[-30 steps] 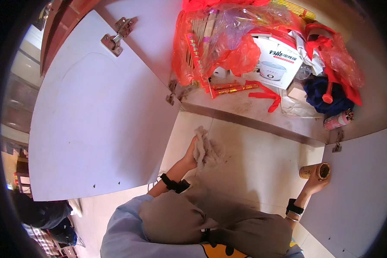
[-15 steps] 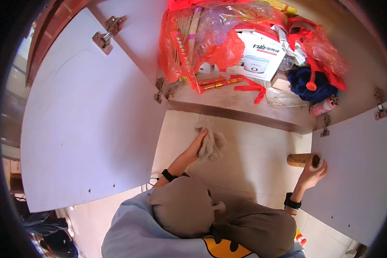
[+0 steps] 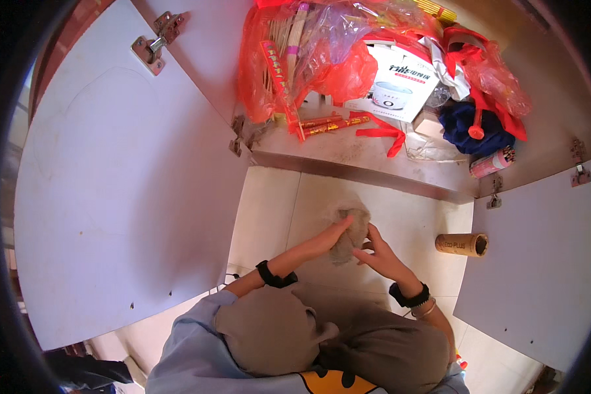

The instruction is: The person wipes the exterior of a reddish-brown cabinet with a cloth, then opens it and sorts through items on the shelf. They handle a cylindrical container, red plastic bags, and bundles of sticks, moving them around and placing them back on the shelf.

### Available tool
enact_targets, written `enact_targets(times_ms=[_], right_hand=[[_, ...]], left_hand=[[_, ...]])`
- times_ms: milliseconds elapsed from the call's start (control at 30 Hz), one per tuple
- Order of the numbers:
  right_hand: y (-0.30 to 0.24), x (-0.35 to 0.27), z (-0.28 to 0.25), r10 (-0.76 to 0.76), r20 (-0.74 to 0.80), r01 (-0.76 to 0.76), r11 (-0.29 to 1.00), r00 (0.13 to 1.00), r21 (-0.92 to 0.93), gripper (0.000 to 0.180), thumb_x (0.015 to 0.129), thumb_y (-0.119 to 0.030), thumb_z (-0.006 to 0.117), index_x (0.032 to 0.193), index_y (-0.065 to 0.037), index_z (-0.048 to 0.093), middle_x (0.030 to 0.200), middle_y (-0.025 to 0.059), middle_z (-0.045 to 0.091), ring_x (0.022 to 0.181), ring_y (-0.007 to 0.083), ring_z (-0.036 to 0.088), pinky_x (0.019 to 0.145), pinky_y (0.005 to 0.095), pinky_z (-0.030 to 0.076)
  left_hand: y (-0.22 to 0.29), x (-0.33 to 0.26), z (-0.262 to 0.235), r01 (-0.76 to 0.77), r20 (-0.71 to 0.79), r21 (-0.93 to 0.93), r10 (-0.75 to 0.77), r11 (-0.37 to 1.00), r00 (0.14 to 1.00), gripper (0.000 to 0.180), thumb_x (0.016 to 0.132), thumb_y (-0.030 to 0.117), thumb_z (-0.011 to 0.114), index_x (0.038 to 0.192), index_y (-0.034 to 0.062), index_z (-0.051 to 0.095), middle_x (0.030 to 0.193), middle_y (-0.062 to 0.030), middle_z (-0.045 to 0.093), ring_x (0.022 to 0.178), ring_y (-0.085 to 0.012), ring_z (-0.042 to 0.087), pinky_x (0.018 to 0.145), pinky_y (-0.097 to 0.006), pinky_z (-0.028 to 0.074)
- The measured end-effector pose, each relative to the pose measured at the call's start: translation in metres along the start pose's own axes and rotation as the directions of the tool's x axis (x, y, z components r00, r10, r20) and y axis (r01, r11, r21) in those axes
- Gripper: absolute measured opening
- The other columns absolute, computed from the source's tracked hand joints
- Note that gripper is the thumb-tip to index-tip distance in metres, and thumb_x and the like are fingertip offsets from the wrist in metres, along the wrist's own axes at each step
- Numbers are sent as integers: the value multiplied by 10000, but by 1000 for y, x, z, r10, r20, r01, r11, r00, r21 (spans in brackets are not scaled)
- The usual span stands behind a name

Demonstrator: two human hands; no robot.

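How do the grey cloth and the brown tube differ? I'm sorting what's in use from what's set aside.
The grey cloth is soft and crumpled, held between the left hand and right hand; the brown tube is rigid, lying on its side, untouched. The cloth is grey, the tube tan. Both are over the pale tiled floor.

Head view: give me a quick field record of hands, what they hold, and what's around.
left hand: on the grey cloth
right hand: fingers on the same cloth, both above the tiled floor
cardboard tube: lying on the floor, right of the hands, untouched
cabinet: both doors open, left door, right door
shelf contents: red plastic bags, white appliance box, dark blue bundle
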State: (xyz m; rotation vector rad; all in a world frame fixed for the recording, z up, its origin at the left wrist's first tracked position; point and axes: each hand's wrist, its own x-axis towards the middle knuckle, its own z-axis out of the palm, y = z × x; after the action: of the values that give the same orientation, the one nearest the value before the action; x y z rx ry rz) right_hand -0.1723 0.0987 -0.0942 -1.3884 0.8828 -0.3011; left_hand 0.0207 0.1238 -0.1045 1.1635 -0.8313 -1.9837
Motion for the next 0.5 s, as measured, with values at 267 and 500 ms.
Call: enact_targets(times_ms=[267,500], right_hand=[[2,28,-38,-102,-135,106,994,986,20,457,828,-29,503,1279,-22,431,1122,31,552,1004,115,519,863,259,430],[-41,16,-102,-34,-280,68,991,959,112,395,819,-87,526,1209,-33,494,1057,19,580,912,105,542,780,246,449]], left_hand=[[21,8,-17,88,116,292,-127,952,985,574,918,502,431,1275,52,432,1112,-77,540,1032,-170,501,817,-337,468],[23,35,-62,-62,22,291,59,955,998,364,923,278,515,1228,83,477,1050,-46,576,951,-149,551,784,-295,478]])
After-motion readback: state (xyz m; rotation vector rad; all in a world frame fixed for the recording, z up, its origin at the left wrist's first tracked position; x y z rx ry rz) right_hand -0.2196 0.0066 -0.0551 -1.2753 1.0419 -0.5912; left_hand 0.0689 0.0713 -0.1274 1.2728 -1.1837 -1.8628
